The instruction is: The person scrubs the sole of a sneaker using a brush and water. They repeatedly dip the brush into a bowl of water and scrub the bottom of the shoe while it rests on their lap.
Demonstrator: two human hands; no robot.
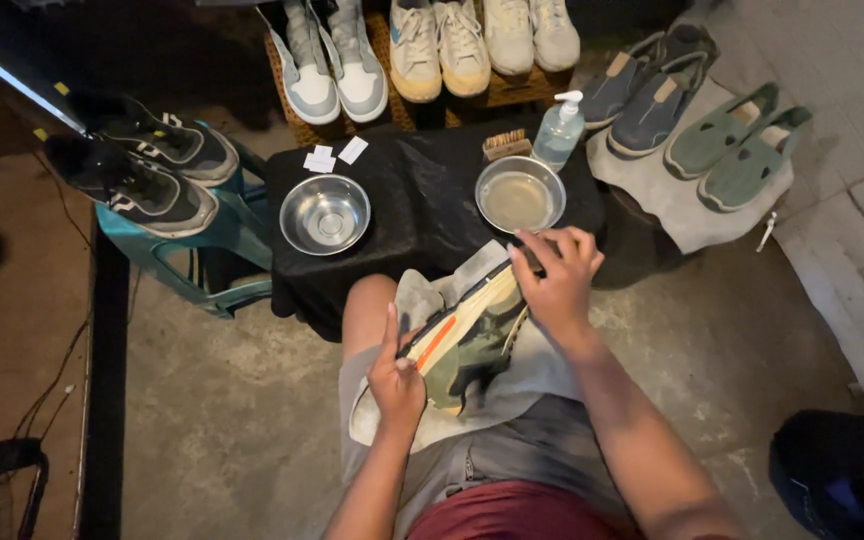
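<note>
Midway, seemingly: left hand [396, 375] wrapped around green sneaker [467, 335] on lap cloth [532, 370], fingers curled at heel; right hand [555, 275] closed on something dark at toe, unidentifiable. Cloudy water in right bowl [520, 195]; left bowl [324, 214] empty. Other pairs waiting beyond.

2 bowls [325, 214], roughly 13 shoes [417, 45].

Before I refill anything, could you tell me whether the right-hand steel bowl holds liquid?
Yes: the right bowl holds cloudy liquid; the left bowl shows bare metal.
</note>
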